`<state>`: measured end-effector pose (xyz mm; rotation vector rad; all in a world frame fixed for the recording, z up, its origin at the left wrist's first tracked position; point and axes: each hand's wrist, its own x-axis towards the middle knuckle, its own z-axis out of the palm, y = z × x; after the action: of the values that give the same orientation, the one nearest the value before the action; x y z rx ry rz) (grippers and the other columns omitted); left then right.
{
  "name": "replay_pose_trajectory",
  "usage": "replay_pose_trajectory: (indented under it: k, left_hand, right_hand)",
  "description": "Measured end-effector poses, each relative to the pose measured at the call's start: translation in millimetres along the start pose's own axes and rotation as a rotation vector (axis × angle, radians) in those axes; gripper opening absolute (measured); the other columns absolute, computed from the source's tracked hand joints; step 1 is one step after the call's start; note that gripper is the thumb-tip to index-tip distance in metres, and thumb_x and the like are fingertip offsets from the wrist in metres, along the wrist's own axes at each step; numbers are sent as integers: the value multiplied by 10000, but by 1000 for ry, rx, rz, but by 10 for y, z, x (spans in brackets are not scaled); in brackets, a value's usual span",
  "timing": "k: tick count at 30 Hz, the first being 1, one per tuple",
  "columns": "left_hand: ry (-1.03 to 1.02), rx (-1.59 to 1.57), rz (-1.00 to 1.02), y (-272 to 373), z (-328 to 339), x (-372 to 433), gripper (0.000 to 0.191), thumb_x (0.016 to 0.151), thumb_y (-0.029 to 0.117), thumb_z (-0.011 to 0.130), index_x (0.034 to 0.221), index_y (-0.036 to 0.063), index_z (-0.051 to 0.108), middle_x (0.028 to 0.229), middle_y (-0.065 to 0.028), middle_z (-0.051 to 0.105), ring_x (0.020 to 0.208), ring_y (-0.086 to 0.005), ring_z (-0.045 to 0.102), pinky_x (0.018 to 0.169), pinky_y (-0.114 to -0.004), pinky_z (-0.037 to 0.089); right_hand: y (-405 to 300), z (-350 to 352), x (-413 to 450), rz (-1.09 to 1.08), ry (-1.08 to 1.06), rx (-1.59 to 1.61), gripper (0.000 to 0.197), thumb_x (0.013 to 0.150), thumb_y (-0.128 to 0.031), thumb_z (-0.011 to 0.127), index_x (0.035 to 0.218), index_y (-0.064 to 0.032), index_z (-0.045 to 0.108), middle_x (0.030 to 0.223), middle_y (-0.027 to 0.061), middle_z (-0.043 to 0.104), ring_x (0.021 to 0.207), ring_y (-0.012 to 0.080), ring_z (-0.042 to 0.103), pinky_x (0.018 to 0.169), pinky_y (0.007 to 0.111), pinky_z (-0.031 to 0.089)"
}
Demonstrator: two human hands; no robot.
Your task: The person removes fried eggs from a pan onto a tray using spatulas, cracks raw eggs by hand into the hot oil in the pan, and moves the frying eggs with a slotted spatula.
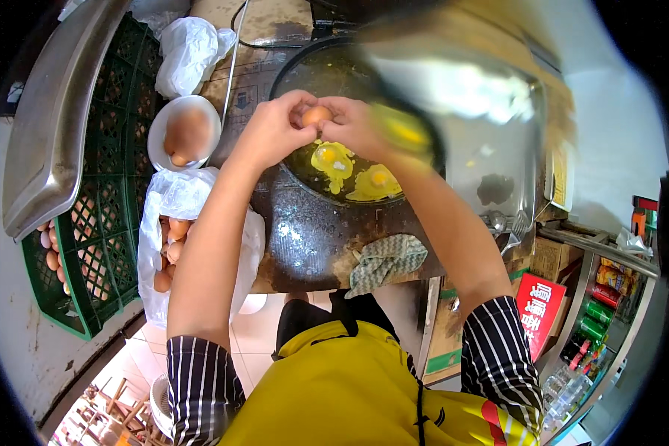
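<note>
Between my left hand (276,131) and my right hand (357,125) is a brown egg (316,116), with the fingertips of both hands around it. The hands are over a round black griddle pan (312,61). One opened egg (330,156) lies in the pan just below my fingers, and a second opened egg (378,179) lies near the pan's front edge. More yellow egg (404,131) shows blurred at the right, partly behind my right wrist. Whether the shell of the held egg is cracked cannot be seen.
Brown eggshells (175,240) fill a plastic bag at the left, below a white bowl (155,134) of brown eggs. A green crate (125,189) of eggs stands farther left. A folded cloth (390,259) lies at the table's front edge. A metal tray (513,184) holds utensils at the right.
</note>
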<state>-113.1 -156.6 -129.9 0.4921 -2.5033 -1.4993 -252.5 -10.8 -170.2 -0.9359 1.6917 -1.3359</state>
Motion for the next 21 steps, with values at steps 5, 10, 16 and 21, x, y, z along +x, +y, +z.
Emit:
replay_pose_trajectory:
  k: [5,10,16,21]
  left_hand:
    - [-13,89,-4,-55,-6,101,353,819,130,771,1140,17,678,971,-94,758,843,-138,736,793,-300,580]
    - [10,200,27,-93,50,180,332,803,135,781,1088,6,669,910,-122,748,813,-170,742,771,-316,578]
    - [96,249,109,-188,68,205,326,796,118,764,1092,23,665,925,-157,737,802,-224,740,762,-339,579]
    - [114,276,146,-240,74,235,335,793,120,761,1102,30,668,966,-158,740,823,-253,739,777,-351,581]
  right_hand:
    - [54,-11,96,9,6,-51,432,819,-178,667,1209,5,697,962,142,750,887,204,719,811,349,558]
    - [-33,-29,118,-44,50,-264,418,812,-227,657,1179,-31,703,986,201,735,882,341,714,804,403,549]
    - [-151,4,148,-53,79,-306,405,809,-229,655,1165,-39,695,986,221,720,900,385,701,799,415,541]
    - [-8,25,251,-59,75,-320,399,815,-228,654,1170,-48,689,979,215,719,899,390,699,797,422,541]
